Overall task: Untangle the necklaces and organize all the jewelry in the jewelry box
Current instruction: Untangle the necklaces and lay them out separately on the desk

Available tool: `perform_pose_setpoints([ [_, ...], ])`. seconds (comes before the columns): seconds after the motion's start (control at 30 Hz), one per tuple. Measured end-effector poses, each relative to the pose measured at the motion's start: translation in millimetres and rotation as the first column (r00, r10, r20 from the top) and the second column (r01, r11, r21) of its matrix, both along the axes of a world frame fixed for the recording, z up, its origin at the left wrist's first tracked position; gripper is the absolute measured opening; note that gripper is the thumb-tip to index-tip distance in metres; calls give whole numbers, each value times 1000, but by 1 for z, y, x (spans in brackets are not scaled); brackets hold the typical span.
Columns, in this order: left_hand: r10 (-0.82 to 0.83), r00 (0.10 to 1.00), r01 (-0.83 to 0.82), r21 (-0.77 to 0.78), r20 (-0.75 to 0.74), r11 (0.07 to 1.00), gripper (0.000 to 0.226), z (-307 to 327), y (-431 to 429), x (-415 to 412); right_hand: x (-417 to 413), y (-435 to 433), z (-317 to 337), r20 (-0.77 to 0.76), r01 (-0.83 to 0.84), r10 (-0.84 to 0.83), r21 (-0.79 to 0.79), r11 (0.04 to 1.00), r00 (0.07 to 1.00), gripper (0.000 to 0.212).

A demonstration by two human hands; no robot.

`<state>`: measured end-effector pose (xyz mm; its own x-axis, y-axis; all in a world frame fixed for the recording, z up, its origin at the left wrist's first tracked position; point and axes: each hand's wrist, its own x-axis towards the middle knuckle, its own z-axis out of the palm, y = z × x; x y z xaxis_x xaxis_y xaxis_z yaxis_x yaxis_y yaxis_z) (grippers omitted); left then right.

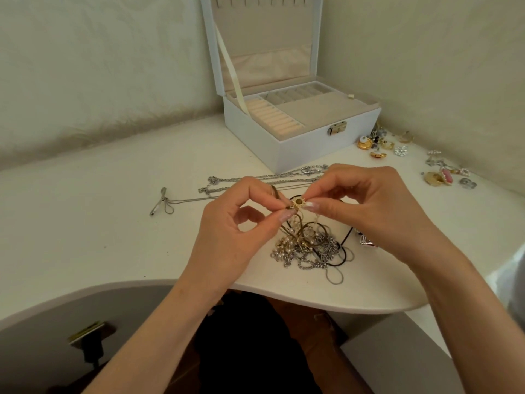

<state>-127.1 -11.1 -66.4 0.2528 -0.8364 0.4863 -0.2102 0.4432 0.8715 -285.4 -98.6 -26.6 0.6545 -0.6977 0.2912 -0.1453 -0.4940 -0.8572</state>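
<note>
Untangling step: left hand (241,214) and right hand (366,200) both pinch shut on gold sunburst pendant (298,204), lifted above necklace tangle (309,248) on desk (85,223). Next, likely: ease pendant's chain free; jewelry box (295,120) open, apparently unfilled.

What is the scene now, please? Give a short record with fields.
left hand: pinching the pendant
right hand: pinching the pendant
pendant: gold, sun-shaped, held above the tangle
tangle: chains and cords heaped on the table
box: lid open, compartments look empty
silver chains: laid out behind the hands
loose pieces: right of the box
</note>
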Motion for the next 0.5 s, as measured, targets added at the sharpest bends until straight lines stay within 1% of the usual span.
perform_pose_setpoints([
  [0.27, 16, 1000, -17, 41, 16, 999, 21, 2, 0, 0, -1, 3, 1, 45, -7, 9, -37, 999, 999, 4],
  [0.5, 23, 1000, -23, 54, 5, 998, 12, 2, -1, 1, 1, 5, 1, 60, -15, 17, -28, 999, 998, 3],
])
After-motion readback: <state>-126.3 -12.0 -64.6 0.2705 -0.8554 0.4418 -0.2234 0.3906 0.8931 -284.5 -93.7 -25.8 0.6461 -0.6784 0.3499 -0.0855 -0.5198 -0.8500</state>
